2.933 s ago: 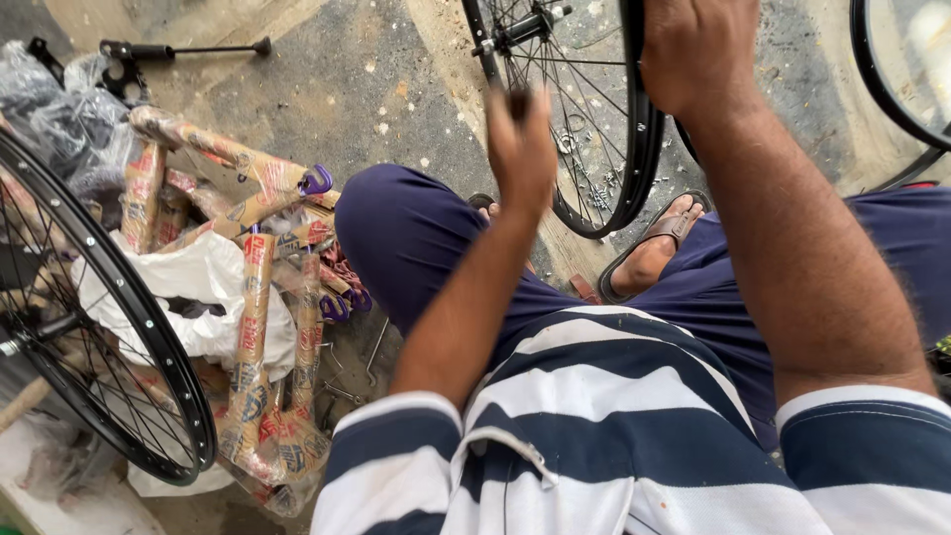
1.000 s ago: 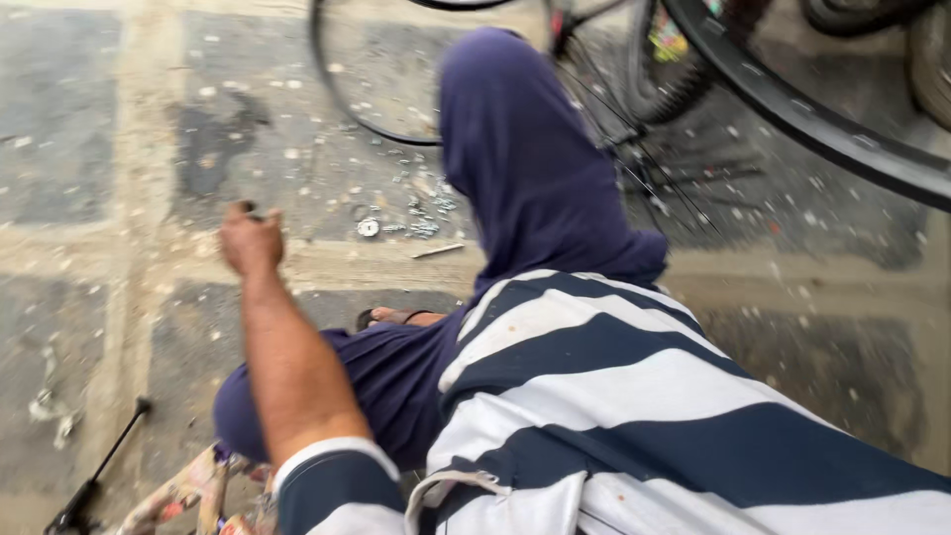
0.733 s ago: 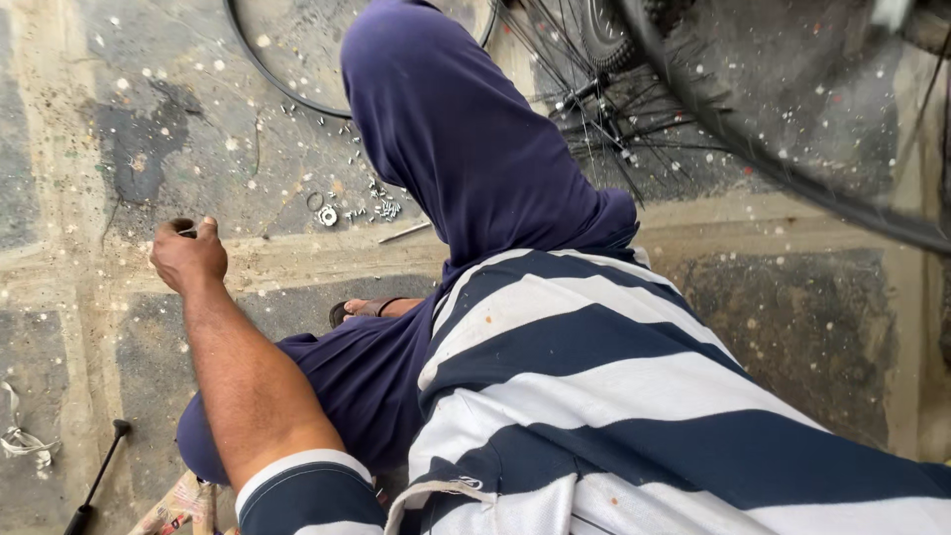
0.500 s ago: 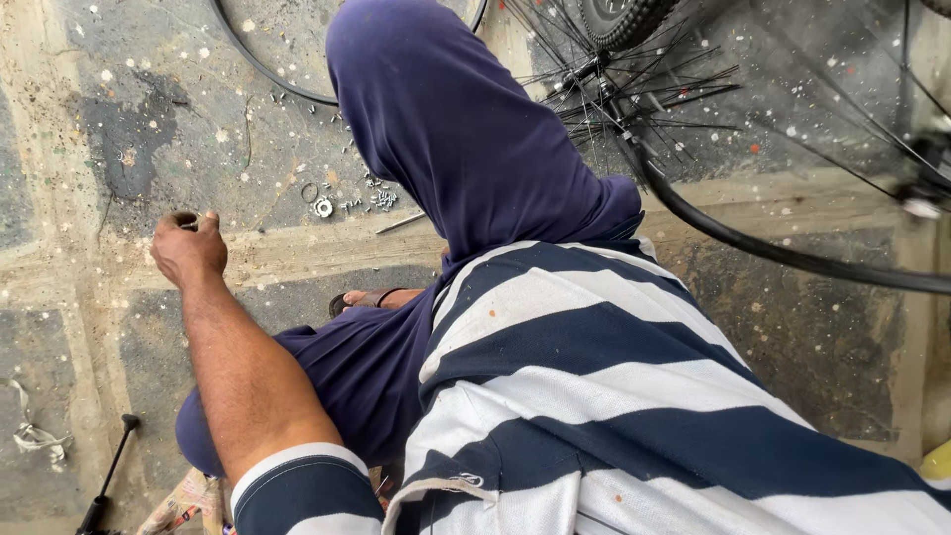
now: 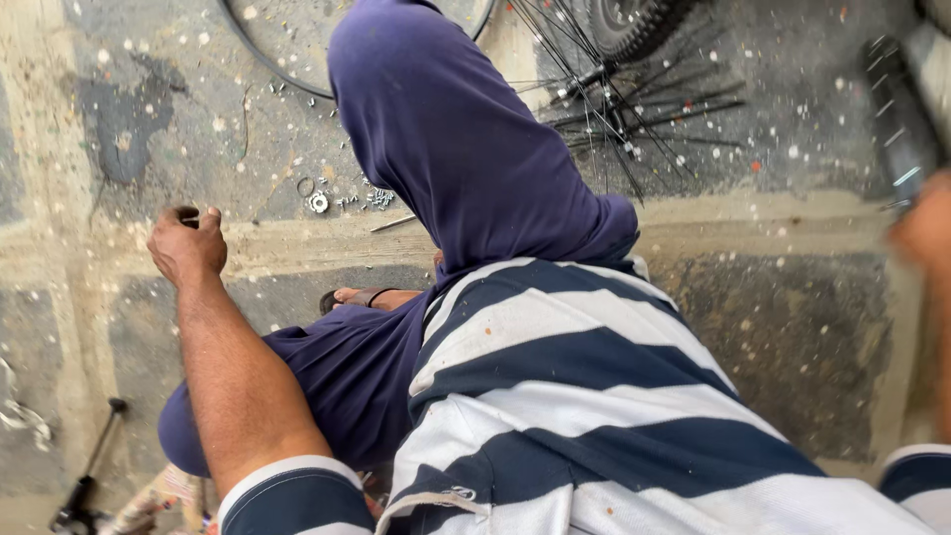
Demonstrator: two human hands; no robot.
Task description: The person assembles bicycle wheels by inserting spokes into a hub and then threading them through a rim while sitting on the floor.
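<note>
Low at the left of the view, the left hand (image 5: 186,248) rests just above the stone floor (image 5: 792,327), fingers curled closed around a small dark object (image 5: 186,213); what the object is cannot be told. Just to the right of that hand, a scatter of small metal parts lies on the floor: a washer (image 5: 318,202), a thin ring (image 5: 305,185) and a cluster of tiny nuts (image 5: 379,198). Beyond them lies a loose black tyre (image 5: 267,69). Further right, past the raised knee in dark blue trousers (image 5: 446,149), stands a spoked bicycle wheel (image 5: 614,89). The right hand (image 5: 926,228) shows only as a blur at the right edge; its grip cannot be told.
</note>
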